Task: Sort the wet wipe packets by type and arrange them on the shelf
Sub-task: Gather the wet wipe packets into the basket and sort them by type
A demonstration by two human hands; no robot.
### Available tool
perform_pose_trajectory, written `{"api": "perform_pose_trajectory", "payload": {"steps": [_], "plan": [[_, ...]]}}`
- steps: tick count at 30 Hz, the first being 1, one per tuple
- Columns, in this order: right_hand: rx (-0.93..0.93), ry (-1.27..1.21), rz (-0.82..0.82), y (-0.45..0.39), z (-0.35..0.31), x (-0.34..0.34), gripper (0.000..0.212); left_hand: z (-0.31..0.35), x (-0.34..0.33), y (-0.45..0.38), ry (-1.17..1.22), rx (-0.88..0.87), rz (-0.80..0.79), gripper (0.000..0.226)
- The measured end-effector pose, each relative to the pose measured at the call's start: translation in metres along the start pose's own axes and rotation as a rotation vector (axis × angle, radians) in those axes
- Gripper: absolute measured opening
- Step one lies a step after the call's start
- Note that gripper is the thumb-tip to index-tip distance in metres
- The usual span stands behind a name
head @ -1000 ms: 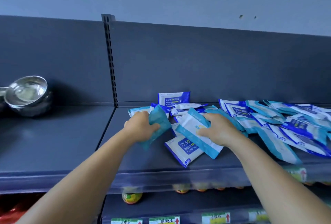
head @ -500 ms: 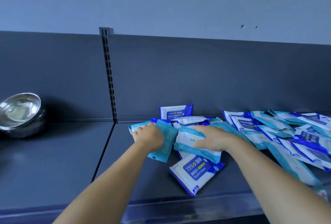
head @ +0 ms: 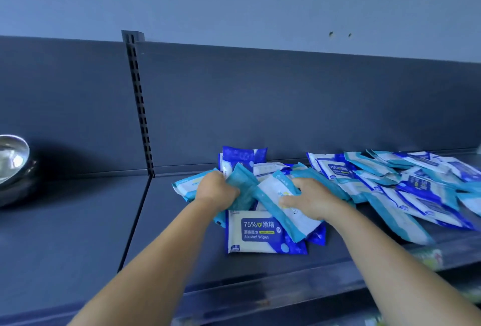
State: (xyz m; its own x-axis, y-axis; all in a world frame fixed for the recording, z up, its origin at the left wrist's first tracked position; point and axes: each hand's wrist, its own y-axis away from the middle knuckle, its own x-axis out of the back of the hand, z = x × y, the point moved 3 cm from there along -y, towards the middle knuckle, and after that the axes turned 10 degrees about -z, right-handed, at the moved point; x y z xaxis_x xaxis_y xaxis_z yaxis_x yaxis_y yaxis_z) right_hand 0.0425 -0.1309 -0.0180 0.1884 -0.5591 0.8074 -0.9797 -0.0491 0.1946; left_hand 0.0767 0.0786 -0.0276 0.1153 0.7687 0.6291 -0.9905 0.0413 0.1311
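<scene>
My left hand [head: 214, 189] grips a teal wet wipe packet [head: 243, 189] near the middle of the dark shelf [head: 169, 242]. My right hand [head: 311, 199] holds a white and teal packet [head: 277, 196] that slants down to the right over other packets. In front of both hands a dark blue alcohol wipes packet [head: 257, 233] lies flat, label up. Another dark blue packet [head: 243, 155] stands against the back panel. A loose pile of mixed teal and dark blue packets [head: 411, 185] spreads over the right part of the shelf.
A stack of shiny steel bowls [head: 13, 167] sits on the left shelf section. A slotted upright [head: 139, 101] divides the back panel. The shelf's front lip [head: 273, 289] runs below my forearms, with price labels [head: 429, 258] at the right.
Both hands moved deeper onto the shelf with their packets and now hold them close together. The flat alcohol wipes packet now lies squarer to the shelf edge. The camera shifted.
</scene>
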Motion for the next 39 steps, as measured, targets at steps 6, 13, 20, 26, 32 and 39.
{"api": "perform_pose_trajectory", "payload": {"steps": [6, 13, 20, 26, 32, 39], "plan": [[0.037, -0.203, 0.495, 0.031, 0.009, 0.019, 0.021, 0.037, 0.006, 0.027, -0.006, -0.323, 0.266, 0.023], [0.106, -0.369, 0.808, 0.088, 0.03, 0.057, 0.013, 0.099, -0.025, 0.066, 0.079, -0.619, 0.269, 0.025], [0.036, -0.385, 0.947, 0.172, 0.106, 0.084, 0.014, 0.155, -0.109, 0.124, 0.186, -0.688, 0.066, 0.033], [-0.087, -0.385, 1.045, 0.281, 0.196, 0.099, 0.012, 0.197, -0.209, 0.197, 0.169, -0.711, -0.095, 0.024], [-0.226, -0.382, 1.085, 0.396, 0.284, 0.101, 0.012, 0.231, -0.309, 0.289, 0.158, -0.758, -0.26, 0.029], [-0.384, -0.427, 1.172, 0.528, 0.375, 0.095, 0.012, 0.266, -0.42, 0.392, 0.211, -0.765, -0.49, 0.018]]}}
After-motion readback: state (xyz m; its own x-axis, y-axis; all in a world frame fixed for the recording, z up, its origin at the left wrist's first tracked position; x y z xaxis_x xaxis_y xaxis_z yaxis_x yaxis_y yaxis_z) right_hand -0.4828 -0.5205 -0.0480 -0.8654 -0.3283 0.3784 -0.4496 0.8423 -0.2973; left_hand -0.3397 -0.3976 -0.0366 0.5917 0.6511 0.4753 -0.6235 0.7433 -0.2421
